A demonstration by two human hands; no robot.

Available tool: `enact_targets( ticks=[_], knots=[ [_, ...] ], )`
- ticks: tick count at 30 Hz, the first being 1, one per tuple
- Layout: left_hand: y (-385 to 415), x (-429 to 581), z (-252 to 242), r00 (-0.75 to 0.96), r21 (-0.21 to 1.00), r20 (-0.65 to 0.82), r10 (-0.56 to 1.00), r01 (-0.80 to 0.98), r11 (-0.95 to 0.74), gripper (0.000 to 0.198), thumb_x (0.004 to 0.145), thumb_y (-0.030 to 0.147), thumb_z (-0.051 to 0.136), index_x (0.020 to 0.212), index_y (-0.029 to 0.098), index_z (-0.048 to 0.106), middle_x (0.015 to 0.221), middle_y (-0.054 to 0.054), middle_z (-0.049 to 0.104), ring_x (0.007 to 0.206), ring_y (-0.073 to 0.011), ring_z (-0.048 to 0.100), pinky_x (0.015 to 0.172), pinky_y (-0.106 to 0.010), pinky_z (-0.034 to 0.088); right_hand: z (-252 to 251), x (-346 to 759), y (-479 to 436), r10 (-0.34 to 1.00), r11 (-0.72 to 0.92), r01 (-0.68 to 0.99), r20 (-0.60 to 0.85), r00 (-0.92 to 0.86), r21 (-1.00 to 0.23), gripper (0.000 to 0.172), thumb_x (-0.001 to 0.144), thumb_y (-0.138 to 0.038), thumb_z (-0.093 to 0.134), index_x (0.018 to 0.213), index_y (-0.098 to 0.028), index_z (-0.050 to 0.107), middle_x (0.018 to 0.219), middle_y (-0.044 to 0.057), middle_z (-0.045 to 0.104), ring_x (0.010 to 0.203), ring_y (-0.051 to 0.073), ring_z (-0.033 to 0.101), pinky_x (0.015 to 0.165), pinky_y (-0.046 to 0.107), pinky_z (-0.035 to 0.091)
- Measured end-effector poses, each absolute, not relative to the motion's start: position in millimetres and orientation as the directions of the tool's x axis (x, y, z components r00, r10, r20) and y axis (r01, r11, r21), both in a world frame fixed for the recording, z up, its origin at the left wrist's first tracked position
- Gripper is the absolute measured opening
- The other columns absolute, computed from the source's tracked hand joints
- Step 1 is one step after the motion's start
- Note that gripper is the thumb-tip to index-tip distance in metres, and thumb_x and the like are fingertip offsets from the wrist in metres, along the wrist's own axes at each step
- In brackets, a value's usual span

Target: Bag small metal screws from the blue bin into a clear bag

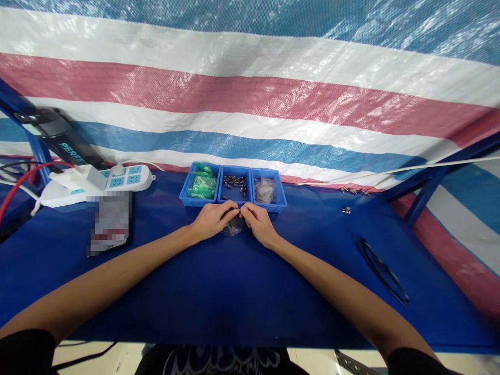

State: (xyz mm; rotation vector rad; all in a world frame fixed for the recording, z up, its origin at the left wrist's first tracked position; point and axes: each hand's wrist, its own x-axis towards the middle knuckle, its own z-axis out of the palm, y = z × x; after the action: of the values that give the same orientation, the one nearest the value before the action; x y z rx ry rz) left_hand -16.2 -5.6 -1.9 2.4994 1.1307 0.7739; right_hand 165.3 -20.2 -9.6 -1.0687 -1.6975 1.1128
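Note:
A small clear plastic bag [233, 227] hangs between my hands, just in front of the blue bins. My left hand [212, 220] pinches its upper edge from the left with fingers closed. From the other side, my right hand [259, 222] grips the same edge, its fingertips almost meeting those of the left. Something darker shows near the fingertips, too small to make out. Directly behind stand three joined bins: the left bin [183, 197] has green packets, the middle bin [235, 170] small metal fittings, and the right bin [282, 199] clear plastic bags.
On the left of the blue table [219, 291] lie a white power strip [142, 178], a phone-like dark device [113, 221] and a black bottle [64, 135]. Toward the right are glasses [383, 268] and loose metal pieces [346, 210]. A striped tarp [250, 94] hangs behind.

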Motion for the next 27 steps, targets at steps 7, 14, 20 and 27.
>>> enact_targets(
  ticks=[7, 14, 20, 27],
  knots=[
    [-6.1, -16.4, -0.4, 0.543, 0.472, 0.346, 0.765, 0.604, -0.642, 0.028, 0.095, 0.039, 0.035, 0.098, 0.019, 0.055, 0.072, 0.002, 0.064, 0.061, -0.011, 0.06, 0.059, -0.02, 0.04, -8.5, 164.5, -20.0, 0.937, 0.253, 0.231, 0.178, -0.301, -0.94, 0.032, 0.092, -0.039, 0.041, 0.071, -0.018, 0.052, 0.052, -0.005, 0.039, 0.051, 0.01, 0.037, 0.053, 0.023, 0.03],
    [-5.4, -16.0, -0.6, 0.542, 0.482, 0.336, 0.77, 0.603, -0.635, 0.028, 0.095, 0.039, 0.035, 0.098, 0.019, 0.055, 0.071, 0.003, 0.063, 0.06, -0.0109, 0.059, 0.059, -0.02, 0.039, -9.5, 164.9, -19.3, 0.937, 0.254, 0.249, 0.175, -0.302, -0.934, 0.032, 0.092, -0.04, 0.041, 0.071, -0.018, 0.052, 0.053, -0.005, 0.039, 0.052, 0.01, 0.037, 0.053, 0.023, 0.03],
    [-6.5, -15.6, 1.3, 0.543, 0.486, 0.337, 0.769, 0.6, -0.636, 0.027, 0.095, 0.038, 0.036, 0.098, 0.019, 0.055, 0.07, 0.002, 0.063, 0.059, -0.011, 0.059, 0.059, -0.02, 0.039, -8.4, 165.3, -19.4, 0.935, 0.258, 0.273, 0.168, -0.311, -0.927, 0.033, 0.092, -0.04, 0.04, 0.071, -0.017, 0.052, 0.054, -0.004, 0.041, 0.053, 0.01, 0.039, 0.055, 0.023, 0.031],
    [-6.3, -15.6, 1.8, 0.546, 0.482, 0.343, 0.764, 0.596, -0.642, 0.03, 0.095, 0.039, 0.035, 0.098, 0.018, 0.055, 0.068, 0.003, 0.062, 0.056, -0.0103, 0.057, 0.056, -0.02, 0.038, -8.6, 165.1, -19.4, 0.937, 0.255, 0.261, 0.171, -0.306, -0.931, 0.033, 0.091, -0.041, 0.04, 0.07, -0.018, 0.052, 0.053, -0.004, 0.04, 0.053, 0.011, 0.038, 0.054, 0.023, 0.031]
  ],
)
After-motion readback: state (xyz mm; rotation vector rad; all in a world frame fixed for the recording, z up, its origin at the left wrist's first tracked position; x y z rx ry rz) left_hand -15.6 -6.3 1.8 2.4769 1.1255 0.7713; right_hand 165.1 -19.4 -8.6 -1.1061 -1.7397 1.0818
